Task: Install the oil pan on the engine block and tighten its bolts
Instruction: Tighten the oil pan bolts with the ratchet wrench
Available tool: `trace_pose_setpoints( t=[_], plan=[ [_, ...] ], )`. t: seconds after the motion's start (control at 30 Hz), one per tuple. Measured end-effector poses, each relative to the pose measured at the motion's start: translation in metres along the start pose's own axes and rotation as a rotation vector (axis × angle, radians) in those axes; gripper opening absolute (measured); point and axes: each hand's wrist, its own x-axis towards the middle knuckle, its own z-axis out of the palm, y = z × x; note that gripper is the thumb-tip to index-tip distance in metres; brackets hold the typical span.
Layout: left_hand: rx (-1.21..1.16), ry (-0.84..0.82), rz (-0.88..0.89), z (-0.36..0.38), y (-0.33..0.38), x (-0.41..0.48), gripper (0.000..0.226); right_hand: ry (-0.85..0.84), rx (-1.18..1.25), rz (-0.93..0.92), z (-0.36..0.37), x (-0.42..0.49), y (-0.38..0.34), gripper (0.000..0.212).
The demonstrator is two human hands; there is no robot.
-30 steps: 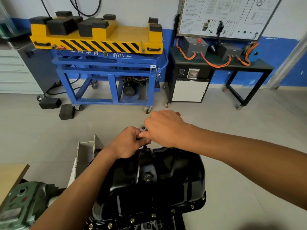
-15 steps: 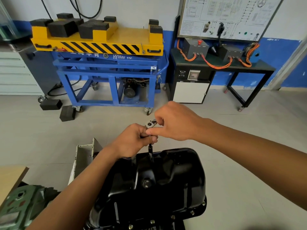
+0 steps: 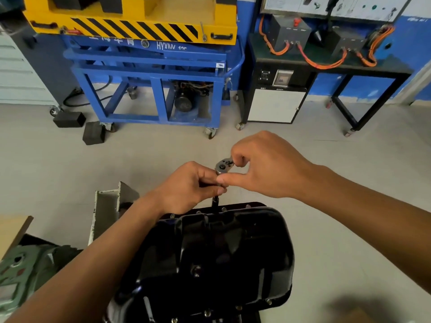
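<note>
A glossy black oil pan (image 3: pixel 233 257) lies upside down on the engine block, with several small bolts along its flange. A ratchet wrench (image 3: pixel 223 166) with a dark extension (image 3: pixel 215 202) stands upright on a bolt at the pan's far edge. My left hand (image 3: pixel 186 187) grips the extension just below the ratchet head. My right hand (image 3: pixel 263 166) pinches the ratchet head from the right, thumb and fingers curled round it. The wrench handle is hidden by my right hand.
A blue and yellow lift table (image 3: pixel 149 66) stands on the far floor, with black rubber blocks (image 3: pixel 93 132) beside it. A black trainer bench with orange cables (image 3: pixel 326 61) is at the far right. A white metal bracket (image 3: pixel 107 210) and a green part (image 3: pixel 21 276) sit at the left.
The ratchet has risen a little and its head now shows between my fingers. My right hand has shifted right and up. The camera has tilted down and moved closer.
</note>
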Motion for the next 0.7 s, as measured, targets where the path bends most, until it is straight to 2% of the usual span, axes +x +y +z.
trace_pose_setpoints(
  t=[0.17,0.37,0.5,0.7],
  plan=[
    [0.096,-0.025,-0.01,0.005,0.002,0.009,0.006,-0.027,0.026,-0.03,0.001,-0.003,0.007,0.051],
    [0.14,-0.086,-0.078,0.012,0.015,0.019,0.019,-0.052,0.02,-0.052,-0.002,-0.009,0.019,0.052],
    [0.179,-0.07,-0.096,0.017,0.022,0.018,0.043,-0.055,0.015,-0.065,0.001,-0.017,0.022,0.049],
    [0.203,-0.036,-0.15,0.025,0.022,0.008,0.037,-0.086,-0.027,-0.059,0.002,-0.021,0.015,0.051]
  ],
)
